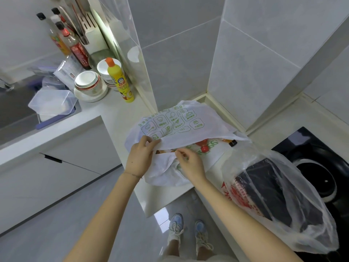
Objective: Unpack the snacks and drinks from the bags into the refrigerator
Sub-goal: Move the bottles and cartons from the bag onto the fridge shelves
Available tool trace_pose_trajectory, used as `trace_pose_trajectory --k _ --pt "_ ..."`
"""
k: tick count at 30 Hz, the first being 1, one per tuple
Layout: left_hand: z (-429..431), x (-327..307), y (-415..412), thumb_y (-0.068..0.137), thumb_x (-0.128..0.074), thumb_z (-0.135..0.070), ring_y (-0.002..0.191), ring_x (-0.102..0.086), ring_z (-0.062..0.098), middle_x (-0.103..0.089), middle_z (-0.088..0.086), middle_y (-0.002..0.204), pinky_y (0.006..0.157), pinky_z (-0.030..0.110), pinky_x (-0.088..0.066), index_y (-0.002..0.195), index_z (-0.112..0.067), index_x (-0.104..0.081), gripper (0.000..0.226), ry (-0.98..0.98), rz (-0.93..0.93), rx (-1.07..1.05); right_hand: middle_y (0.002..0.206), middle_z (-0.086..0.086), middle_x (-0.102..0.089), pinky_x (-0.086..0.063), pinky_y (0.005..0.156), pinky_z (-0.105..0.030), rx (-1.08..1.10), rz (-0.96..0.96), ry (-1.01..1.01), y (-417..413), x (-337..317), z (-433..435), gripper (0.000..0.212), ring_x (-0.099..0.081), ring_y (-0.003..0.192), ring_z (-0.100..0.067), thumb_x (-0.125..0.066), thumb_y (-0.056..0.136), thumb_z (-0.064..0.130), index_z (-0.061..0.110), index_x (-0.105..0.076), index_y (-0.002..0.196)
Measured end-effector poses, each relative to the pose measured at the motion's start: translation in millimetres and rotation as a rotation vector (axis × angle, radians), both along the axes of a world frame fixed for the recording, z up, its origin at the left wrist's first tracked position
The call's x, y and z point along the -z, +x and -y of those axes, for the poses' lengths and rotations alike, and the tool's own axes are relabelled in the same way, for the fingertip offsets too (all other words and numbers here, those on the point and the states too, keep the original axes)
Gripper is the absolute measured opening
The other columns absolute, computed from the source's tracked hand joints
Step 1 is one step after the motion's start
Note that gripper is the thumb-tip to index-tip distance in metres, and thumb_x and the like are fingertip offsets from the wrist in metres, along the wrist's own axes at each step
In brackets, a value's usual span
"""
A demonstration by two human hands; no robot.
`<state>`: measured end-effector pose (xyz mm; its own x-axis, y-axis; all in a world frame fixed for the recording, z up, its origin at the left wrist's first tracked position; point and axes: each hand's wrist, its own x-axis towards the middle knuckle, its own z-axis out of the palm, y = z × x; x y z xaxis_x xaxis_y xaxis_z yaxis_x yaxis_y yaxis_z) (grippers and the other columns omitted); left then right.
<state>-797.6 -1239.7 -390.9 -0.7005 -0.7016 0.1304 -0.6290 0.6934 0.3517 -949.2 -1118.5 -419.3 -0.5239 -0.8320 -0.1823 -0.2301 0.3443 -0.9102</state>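
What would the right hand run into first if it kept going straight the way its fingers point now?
Likely the white green-printed bag itself: the right hand points forward-left into the opening, under the flap that the left hand pinches. Whatever lies inside would come next, though depth is unclear.

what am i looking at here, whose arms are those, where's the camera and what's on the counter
No machine here: a person wears one wide-angle camera on the head, so you look down along their own arms. The left hand pinches the upper edge of a white bag with green print, the right hand its lower edge, holding the mouth apart. A red bottle cap shows inside. Beside it on the white counter lies a clear plastic bag holding a dark box. Behind stand stacked bowls, a yellow bottle with an orange cap and sauce bottles.
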Motion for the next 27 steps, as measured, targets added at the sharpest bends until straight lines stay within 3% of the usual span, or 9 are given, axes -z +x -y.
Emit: trace_pose_trajectory --k 2,4,8,10,13,17,22,25,27 --pt "-2.5 1.9 2.3 0.083 -0.042 -0.008 0.071 -0.059 0.034 -0.06 0.012 0.105 0.072 0.036 -0.049 0.119 -0.023 -0.064 0.044 -0.081 0.003 0.047 0.096 0.009 -0.066 -0.045 0.08 -0.021 0.037 -0.112 -0.046 -6.0 -3.2 1.9 0.014 -0.058 0.091 -0.007 -0.062 0.092 0.025 0.015 -0.067 0.1" --pt "-4.5 2.7 4.2 0.083 -0.039 -0.015 0.081 -0.061 0.035 -0.062 0.01 0.11 0.082 0.041 -0.048 0.116 -0.025 -0.068 0.045 -0.144 0.015 0.079 0.1 0.011 -0.061 -0.042 0.085 -0.022 0.016 -0.169 -0.066 -10.9 -6.1 5.4 0.018 -0.055 0.097 -0.009 -0.066 0.089 0.024 0.013 -0.064 0.104" --pt "0.4 10.4 10.2 0.067 -0.066 0.009 0.073 -0.058 0.03 -0.063 0.005 0.108 0.085 0.039 -0.044 0.102 -0.021 -0.073 0.047 -0.21 0.05 0.103 0.107 0.009 -0.064 -0.048 0.09 -0.03 0.079 -0.073 -0.069 -14.7 -16.1 15.3 0.03 -0.058 0.102 -0.011 -0.067 0.087 0.039 0.018 -0.064 0.108" --pt "2.8 11.7 12.0 0.065 -0.063 0.011 0.071 -0.057 0.029 -0.063 0.004 0.106 0.087 0.037 -0.037 0.1 -0.02 -0.072 0.047 -0.224 0.073 0.09 0.118 0.005 -0.063 -0.046 0.096 -0.03 0.068 -0.092 -0.061 -17.0 -21.7 21.2 0.039 -0.056 0.112 -0.012 -0.065 0.089 0.04 0.019 -0.061 0.121" --pt "3.7 11.6 13.3 0.065 -0.058 0.008 0.072 -0.056 0.031 -0.062 0.008 0.104 0.086 0.033 -0.033 0.097 -0.016 -0.072 0.042 -0.199 0.057 0.068 0.137 -0.001 -0.053 -0.037 0.105 -0.035 -0.148 -0.376 0.001 -23.5 -20.1 30.2 0.051 -0.044 0.126 -0.02 -0.065 0.09 0.03 0.02 -0.05 0.138" --pt "3.0 8.0 17.8 0.066 -0.071 0.014 0.077 -0.057 0.034 -0.062 0.014 0.106 0.082 0.042 -0.049 0.1 -0.009 -0.07 0.041 -0.12 0.011 0.026 0.145 0.0 -0.044 -0.026 0.109 -0.036 -0.331 -0.566 0.138 -27.7 -10.6 40.1 0.047 -0.034 0.133 -0.023 -0.062 0.091 0.031 0.026 -0.053 0.137" --pt "1.0 2.4 27.2 0.08 -0.052 -0.001 0.077 -0.052 0.029 -0.057 0.007 0.105 0.072 0.036 -0.048 0.108 -0.014 -0.062 0.032 -0.113 -0.038 0.064 0.135 0.002 -0.054 -0.023 0.099 -0.034 -0.348 -0.671 0.138 -29.3 -8.9 53.8 0.042 -0.042 0.125 -0.022 -0.065 0.088 0.036 0.028 -0.061 0.129" --pt "0.4 3.9 35.2 0.087 -0.058 -0.005 0.085 -0.053 0.03 -0.058 0.007 0.108 0.075 0.038 -0.05 0.108 -0.014 -0.066 0.024 -0.07 -0.085 0.011 0.111 0.001 -0.069 -0.033 0.092 -0.034 -0.359 -0.628 0.113 -32.2 -12.6 63.3 0.019 -0.057 0.105 -0.023 -0.063 0.09 0.026 0.02 -0.073 0.105" --pt "-3.3 3.5 35.5 0.092 -0.056 -0.026 0.092 -0.053 0.028 -0.06 0.005 0.111 0.081 0.04 -0.05 0.107 -0.016 -0.07 0.023 -0.029 -0.12 -0.061 0.094 0.0 -0.072 -0.044 0.08 -0.033 -0.346 -0.565 0.109 -34.0 -15.5 67.7 0.014 -0.063 0.09 -0.023 -0.062 0.09 0.023 0.016 -0.073 0.095"
